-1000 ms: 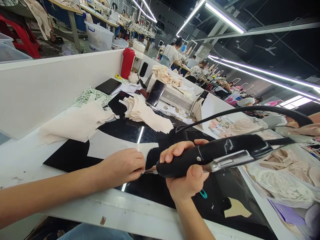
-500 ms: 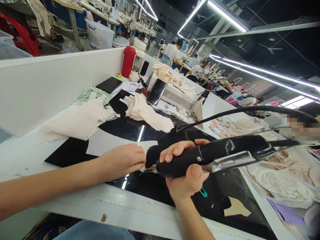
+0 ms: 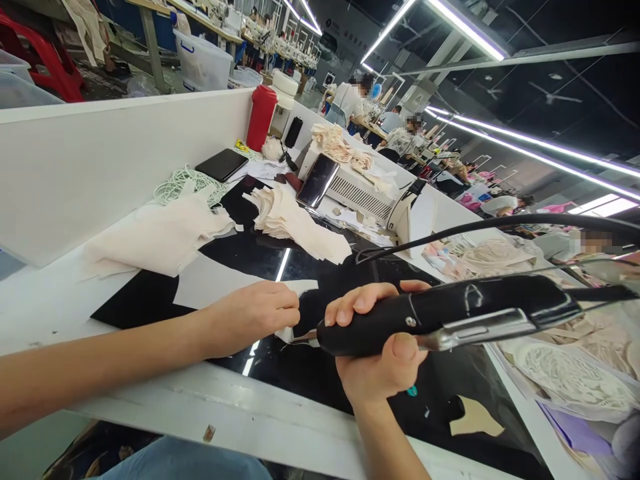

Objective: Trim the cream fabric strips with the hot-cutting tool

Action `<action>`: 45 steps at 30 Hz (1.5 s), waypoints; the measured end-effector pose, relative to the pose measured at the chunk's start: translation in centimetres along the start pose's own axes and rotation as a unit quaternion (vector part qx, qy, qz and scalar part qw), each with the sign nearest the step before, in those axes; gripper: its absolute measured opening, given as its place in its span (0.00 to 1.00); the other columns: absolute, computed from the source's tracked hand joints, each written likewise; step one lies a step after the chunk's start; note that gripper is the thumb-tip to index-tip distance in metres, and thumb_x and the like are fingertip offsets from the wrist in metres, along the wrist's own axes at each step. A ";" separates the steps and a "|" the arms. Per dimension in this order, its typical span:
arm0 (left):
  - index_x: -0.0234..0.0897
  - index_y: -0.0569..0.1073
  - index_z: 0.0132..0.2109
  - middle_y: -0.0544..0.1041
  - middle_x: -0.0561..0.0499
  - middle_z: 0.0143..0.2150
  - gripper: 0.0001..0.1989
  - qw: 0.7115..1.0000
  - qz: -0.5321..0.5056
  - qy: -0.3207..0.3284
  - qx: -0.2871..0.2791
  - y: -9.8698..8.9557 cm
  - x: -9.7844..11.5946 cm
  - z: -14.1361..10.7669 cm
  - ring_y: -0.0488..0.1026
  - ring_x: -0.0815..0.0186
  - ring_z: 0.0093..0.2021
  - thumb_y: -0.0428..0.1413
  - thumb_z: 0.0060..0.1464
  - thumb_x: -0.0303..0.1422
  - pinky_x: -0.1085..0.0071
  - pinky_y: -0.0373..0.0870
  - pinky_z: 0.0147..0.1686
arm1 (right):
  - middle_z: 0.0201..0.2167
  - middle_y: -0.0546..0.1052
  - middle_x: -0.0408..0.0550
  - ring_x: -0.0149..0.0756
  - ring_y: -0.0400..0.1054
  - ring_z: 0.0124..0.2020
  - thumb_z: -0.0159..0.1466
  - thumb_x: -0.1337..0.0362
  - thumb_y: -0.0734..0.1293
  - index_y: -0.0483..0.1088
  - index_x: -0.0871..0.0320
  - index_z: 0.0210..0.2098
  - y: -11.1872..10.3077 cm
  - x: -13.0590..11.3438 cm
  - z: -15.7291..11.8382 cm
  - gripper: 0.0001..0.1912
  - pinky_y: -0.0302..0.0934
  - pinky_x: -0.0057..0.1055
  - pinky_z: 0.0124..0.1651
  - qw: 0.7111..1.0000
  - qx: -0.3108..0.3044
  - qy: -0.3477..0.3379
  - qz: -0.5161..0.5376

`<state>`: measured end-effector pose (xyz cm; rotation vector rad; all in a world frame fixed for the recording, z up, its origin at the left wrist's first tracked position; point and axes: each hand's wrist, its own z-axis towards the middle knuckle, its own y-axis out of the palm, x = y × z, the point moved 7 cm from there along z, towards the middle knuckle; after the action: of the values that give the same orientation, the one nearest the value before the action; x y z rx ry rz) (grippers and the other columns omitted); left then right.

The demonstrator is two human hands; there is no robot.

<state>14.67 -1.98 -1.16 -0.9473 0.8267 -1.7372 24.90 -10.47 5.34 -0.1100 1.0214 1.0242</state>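
Note:
My right hand (image 3: 383, 333) is wrapped round a thick black handheld tool (image 3: 450, 307) with a metal lever along its side and a cable. Its narrow metal tip (image 3: 306, 339) points left, touching the edge of a white piece of fabric (image 3: 215, 283). My left hand (image 3: 253, 317) pinches that piece's near edge, just left of the tip. The white piece lies on a glossy black board (image 3: 300, 380). Behind it are a stack of cream fabric pieces (image 3: 295, 223) and, further left, a larger cream stack (image 3: 160, 233).
A phone (image 3: 319, 180) leans on a white vented box (image 3: 360, 193). A red bottle (image 3: 261, 118), a black tablet-like object (image 3: 221, 165) and green cord (image 3: 187, 185) stand behind. A beige scrap (image 3: 476, 417) lies front right. Several people sit in the background.
The black tool and my right hand have moved slightly right. My left hand has moved slightly up and right, still pinching the white piece. The whole view has shifted a little.

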 end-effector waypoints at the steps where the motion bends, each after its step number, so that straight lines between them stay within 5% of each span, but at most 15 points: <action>1: 0.36 0.73 0.39 0.76 0.50 0.40 0.09 1.000 -0.012 0.012 -0.008 0.0 0.2 0.1 0.73 0.62 0.42 0.56 0.65 0.18 0.67 0.69 0.47 | 0.29 0.73 0.35 0.30 0.67 0.22 0.60 0.52 0.76 0.66 0.49 0.48 0.0 0.0 0.0 0.22 0.67 0.28 0.23 1.000 0.002 -0.001 0.001; 8: 0.35 0.76 0.40 0.79 0.50 0.39 0.07 0.998 -0.051 0.026 -0.014 0.2 -0.2 0.0 0.75 0.62 0.40 0.57 0.65 0.20 0.66 0.71 0.43 | 0.29 0.74 0.34 0.29 0.67 0.22 0.60 0.53 0.76 0.67 0.49 0.47 0.0 -0.1 0.1 0.21 0.68 0.28 0.23 1.000 0.001 -0.003 0.001; 28: 0.33 0.79 0.51 0.82 0.45 0.44 0.10 0.997 0.009 0.082 0.008 -0.6 0.4 -1.2 0.78 0.61 0.46 0.55 0.68 0.21 0.65 0.73 0.53 | 0.28 0.73 0.34 0.29 0.66 0.21 0.60 0.52 0.76 0.67 0.49 0.48 -0.2 -0.1 0.1 0.22 0.68 0.28 0.22 1.000 0.007 -0.006 -0.007; 45: 0.38 0.77 0.49 0.80 0.47 0.44 0.14 0.997 0.018 0.071 0.014 -0.5 0.6 -1.4 0.77 0.62 0.45 0.53 0.65 0.17 0.66 0.74 0.53 | 0.28 0.73 0.34 0.30 0.67 0.21 0.60 0.51 0.76 0.66 0.48 0.48 -0.6 0.0 0.2 0.22 0.69 0.30 0.23 1.000 0.004 -0.001 -0.024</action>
<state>13.11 -2.19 -1.29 -0.7921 0.9040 -1.7960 25.45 -10.75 5.25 -0.1257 1.0165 0.9770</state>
